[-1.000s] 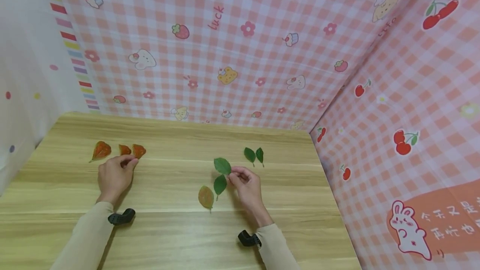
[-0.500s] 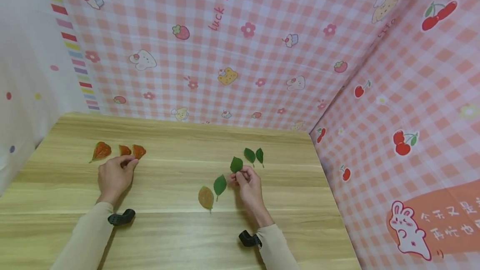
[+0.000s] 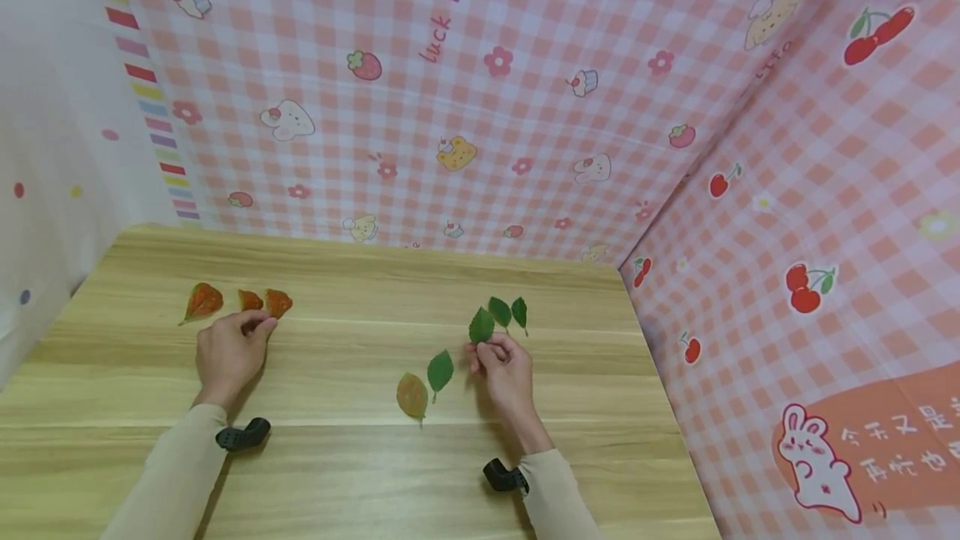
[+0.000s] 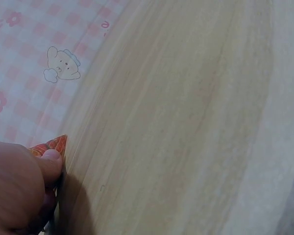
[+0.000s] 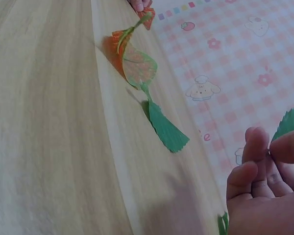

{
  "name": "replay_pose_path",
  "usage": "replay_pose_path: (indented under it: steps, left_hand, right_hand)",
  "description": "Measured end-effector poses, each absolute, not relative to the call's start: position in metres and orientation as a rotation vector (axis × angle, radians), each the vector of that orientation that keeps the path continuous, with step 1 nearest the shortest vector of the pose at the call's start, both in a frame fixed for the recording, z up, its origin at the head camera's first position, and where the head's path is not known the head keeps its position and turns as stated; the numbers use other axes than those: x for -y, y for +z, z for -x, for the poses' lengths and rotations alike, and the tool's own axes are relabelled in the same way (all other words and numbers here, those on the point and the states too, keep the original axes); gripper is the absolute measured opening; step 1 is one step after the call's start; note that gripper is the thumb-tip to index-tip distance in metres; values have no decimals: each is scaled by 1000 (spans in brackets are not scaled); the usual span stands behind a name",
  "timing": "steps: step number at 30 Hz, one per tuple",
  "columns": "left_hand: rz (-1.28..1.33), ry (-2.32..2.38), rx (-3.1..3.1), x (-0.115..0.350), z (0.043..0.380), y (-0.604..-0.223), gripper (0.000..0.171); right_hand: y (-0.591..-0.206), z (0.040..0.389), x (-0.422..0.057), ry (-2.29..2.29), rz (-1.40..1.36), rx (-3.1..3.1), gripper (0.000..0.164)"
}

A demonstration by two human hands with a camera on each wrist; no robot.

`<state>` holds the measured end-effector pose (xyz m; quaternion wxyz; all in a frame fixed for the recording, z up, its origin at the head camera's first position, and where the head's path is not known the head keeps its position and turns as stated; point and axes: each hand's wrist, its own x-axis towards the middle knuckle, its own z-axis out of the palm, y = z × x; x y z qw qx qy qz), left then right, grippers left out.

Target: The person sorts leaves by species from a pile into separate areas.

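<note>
Right grip (image 3: 508, 369) pinches green leaf (image 3: 482, 324) | left grip (image 3: 231, 355), orange leaf (image 3: 278, 302) | right-wrist only: mottled leaf (image 5: 140, 68) curls

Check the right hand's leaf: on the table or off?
Off: right wrist view shows the green leaf pinched in the right hand, above the table.

Here the bare left hand (image 3: 231, 354) covers the lower end of a fan-shaped orange-red leaf (image 3: 278, 302); and there, the bare right hand (image 3: 508, 369) hides the stem of a toothed oval green leaf (image 3: 482, 324), sliced by the right wrist view's edge! Both beige cloth sleeves (image 3: 168, 482) run off the head view's bottom, white lettering (image 3: 907, 422) off its right.
</note>
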<state>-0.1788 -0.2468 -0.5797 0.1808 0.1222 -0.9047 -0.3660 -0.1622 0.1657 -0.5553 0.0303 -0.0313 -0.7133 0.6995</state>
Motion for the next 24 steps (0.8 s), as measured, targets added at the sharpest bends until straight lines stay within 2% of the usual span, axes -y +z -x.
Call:
replay_pose_path:
  steps: [14,24]
  left_hand:
    - [-352,-1034,2563,247,178,-580,23]
    - [-343,-1046,2552,248,178,-580,22]
  right_hand:
    - [-553,167,-179,2247,165,2056,13]
    - [-549,173,-207,2082,198,2126,11]
